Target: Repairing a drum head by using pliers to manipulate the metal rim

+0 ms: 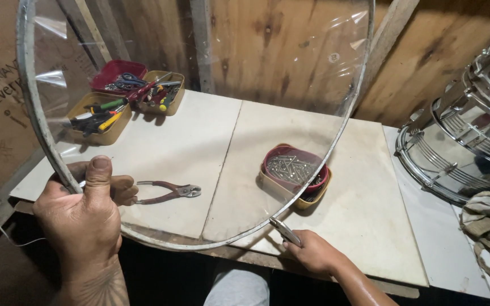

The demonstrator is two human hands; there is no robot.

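Left hand [83, 212] clamps the clear drumhead hoop [35, 113] upright over the bench; right hand [313, 252] grips small pliers [284, 231] at the rim below. Best keep that hoop steady beside the thumb.

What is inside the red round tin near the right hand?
The red tin holds many metal nails or pins, seen through the clear drumhead. The tin's bottom is covered by them.
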